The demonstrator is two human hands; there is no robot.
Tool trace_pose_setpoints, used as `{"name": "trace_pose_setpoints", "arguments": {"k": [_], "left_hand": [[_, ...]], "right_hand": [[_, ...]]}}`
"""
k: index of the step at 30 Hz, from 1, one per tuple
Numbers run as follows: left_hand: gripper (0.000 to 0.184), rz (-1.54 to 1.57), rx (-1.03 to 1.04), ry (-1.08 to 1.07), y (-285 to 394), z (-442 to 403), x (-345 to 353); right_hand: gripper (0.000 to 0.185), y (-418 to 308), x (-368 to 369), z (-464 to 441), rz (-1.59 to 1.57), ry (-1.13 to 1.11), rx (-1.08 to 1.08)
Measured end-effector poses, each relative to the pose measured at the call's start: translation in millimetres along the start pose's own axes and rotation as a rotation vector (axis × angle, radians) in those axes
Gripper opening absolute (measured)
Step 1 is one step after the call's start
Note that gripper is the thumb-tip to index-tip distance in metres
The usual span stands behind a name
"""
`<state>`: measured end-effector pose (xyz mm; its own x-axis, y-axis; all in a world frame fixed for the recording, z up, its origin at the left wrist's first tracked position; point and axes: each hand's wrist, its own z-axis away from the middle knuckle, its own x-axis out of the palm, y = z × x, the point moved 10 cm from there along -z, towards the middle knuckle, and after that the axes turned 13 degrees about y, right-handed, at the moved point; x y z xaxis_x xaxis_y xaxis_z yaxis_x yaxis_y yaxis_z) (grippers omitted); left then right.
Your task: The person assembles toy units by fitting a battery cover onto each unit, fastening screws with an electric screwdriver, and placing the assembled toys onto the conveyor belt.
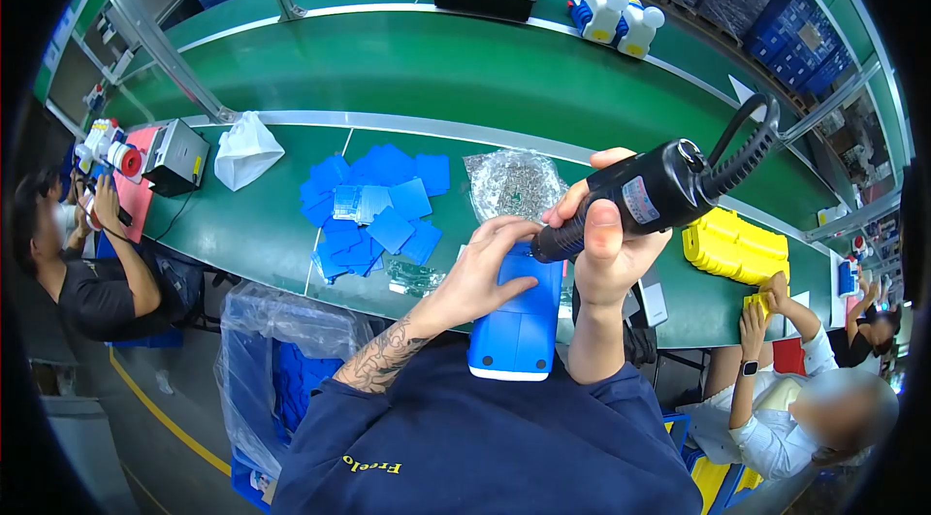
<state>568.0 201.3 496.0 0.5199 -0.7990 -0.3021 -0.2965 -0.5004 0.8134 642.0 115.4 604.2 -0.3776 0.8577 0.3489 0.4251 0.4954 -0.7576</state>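
Note:
My right hand (621, 258) is wrapped round a black electric screwdriver (652, 187), its cord arching off to the upper right. The tool's nose points down-left at the far end of a blue plastic case (514, 331) with a white lower edge. My left hand (480, 273) grips that far end, thumb lying across the blue face and fingertips close to the tool's nose. The bit's tip is hidden by my fingers. Just beyond lies a clear plastic bag of small metal parts (514, 187), probably screws. Left of it are several flat blue plates (391, 229) in a loose pile.
A clear bag (412, 277) lies near the table edge. At right are stacked yellow parts (737, 245) and a co-worker's hands (766, 306). Another person (107, 282) works at left beside a grey box (176, 158). A plastic-lined blue bin (257, 370) stands below.

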Motion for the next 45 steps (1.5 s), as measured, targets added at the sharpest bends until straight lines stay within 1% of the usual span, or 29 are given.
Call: {"name": "trace_pose_setpoints", "arguments": {"k": [1, 3, 5, 7, 9, 11, 13, 15, 20, 22, 23, 25, 27, 29, 30, 32, 33, 37, 40, 42, 45], "left_hand": [[0.066, 0.001, -0.001, 0.001, -1.0, -0.1, 1.7], [0.068, -0.055, 0.059, 0.070, 2.2, -1.3, -1.2], [0.069, -0.057, 0.049, 0.066, 1.4, -1.3, 1.2], [0.070, -0.058, 0.038, 0.059, -0.3, 0.1, 2.0], [0.071, -0.066, 0.012, 0.048, -5.4, 1.1, 3.6], [0.071, -0.069, -0.003, 0.041, -8.1, 2.3, 4.7], [0.070, -0.071, -0.018, 0.038, -10.2, 2.0, 5.9], [0.070, -0.084, 0.006, 0.038, -8.4, 1.9, 5.7], [0.071, -0.091, 0.010, 0.040, -8.7, 1.7, 4.8], [0.071, -0.089, 0.015, 0.043, -9.7, 1.6, 5.1], [0.071, -0.091, 0.034, 0.046, -8.4, 0.8, 5.8], [0.072, -0.092, 0.055, 0.048, -8.9, 1.0, 7.1], [0.073, -0.093, 0.028, 0.016, -17.9, 3.9, 12.4], [0.073, -0.050, -0.010, 0.007, -23.8, 5.1, 14.5], [0.073, -0.074, 0.009, 0.013, -22.4, 4.9, 13.5], [0.073, -0.096, 0.030, 0.018, -16.7, 3.3, 11.7], [0.073, -0.106, 0.034, 0.035, -11.8, 2.4, 8.6], [0.072, -0.111, 0.032, 0.030, -11.0, 2.3, 8.1], [0.072, -0.099, 0.038, 0.034, -11.5, 1.9, 8.4], [0.072, -0.087, 0.034, 0.043, -10.5, 2.0, 8.0], [0.072, -0.072, 0.024, 0.056, -9.5, 1.7, 6.8]], "right_hand": [[0.050, 2.5, 2.5, 0.0, -0.016, -0.008, 0.035], [0.049, 3.3, 3.8, -0.1, 0.013, -0.018, 0.007], [0.048, 5.4, 3.4, 0.6, 0.010, -0.017, 0.016], [0.047, 5.3, 3.4, 1.3, 0.053, -0.040, -0.031], [0.046, 6.5, 2.9, 2.4, 0.038, -0.041, -0.010], [0.046, 9.5, 2.5, 2.4, -0.027, -0.020, 0.062], [0.045, 12.1, 1.0, 2.3, -0.024, -0.011, 0.065], [0.046, 9.5, 0.5, 2.3, 0.003, -0.008, -0.010], [0.046, 11.5, 3.7, 3.9, -0.036, -0.024, 0.065], [0.047, 4.8, 5.0, 4.8, 0.018, -0.065, -0.073], [0.048, 4.7, 5.0, 7.1, 0.003, -0.049, -0.074], [0.051, 1.8, 9.0, 10.5, 0.056, -0.120, -0.111], [0.053, 1.3, 11.0, 14.0, 0.054, -0.157, -0.131], [0.053, 0.5, 12.8, 16.1, 0.102, -0.201, -0.195], [0.050, 2.9, 11.3, 14.7, 0.069, -0.162, -0.141], [0.048, 9.2, 10.5, 13.8, 0.044, -0.197, -0.069], [0.048, 9.7, 10.2, 12.0, 0.028, -0.158, -0.028], [0.049, 13.6, 9.6, 13.7, 0.032, -0.182, -0.016], [0.049, 14.6, 6.1, 12.1, 0.031, -0.148, -0.030], [0.049, 14.3, 7.2, 11.1, 0.103, -0.185, -0.096], [0.049, 15.5, 8.1, 10.6, 0.068, -0.168, -0.078]]}}
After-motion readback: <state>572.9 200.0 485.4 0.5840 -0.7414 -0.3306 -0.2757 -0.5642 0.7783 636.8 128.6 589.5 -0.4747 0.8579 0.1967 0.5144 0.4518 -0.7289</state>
